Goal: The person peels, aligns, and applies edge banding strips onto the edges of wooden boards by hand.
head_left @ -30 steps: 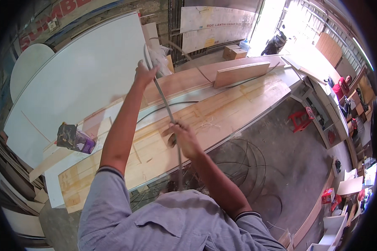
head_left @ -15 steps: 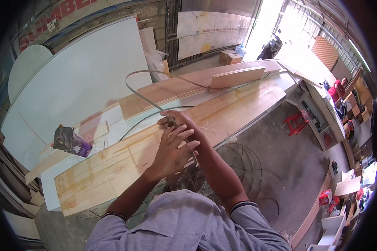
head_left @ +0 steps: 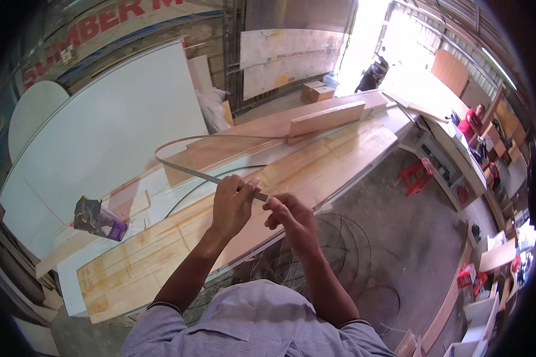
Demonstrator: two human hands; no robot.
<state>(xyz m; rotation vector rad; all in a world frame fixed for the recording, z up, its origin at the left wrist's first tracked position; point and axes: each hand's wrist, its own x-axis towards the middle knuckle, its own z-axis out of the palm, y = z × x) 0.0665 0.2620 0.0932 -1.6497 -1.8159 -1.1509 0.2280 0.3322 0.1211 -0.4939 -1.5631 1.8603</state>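
A thin, flat edging strip, grey on one face and brownish on the other, bends in a wide loop over the bench. My left hand is closed round it close to one end. Just to the right, my right hand pinches that end between thumb and fingers. Both hands are above a long pale wooden board with yellowish glue-like stains. The strip's far part runs back to a short wooden plank standing on edge, where its end is hard to make out.
A dark-topped container with a purple base sits at the left of the bench. A large white panel leans behind. Loops of thin strip lie on the floor. A red stool and a person in red are at the right.
My hands, crossed over each other before, have come apart, with the right now at the strip's end. The strip's loop has swung left and lower in the view.
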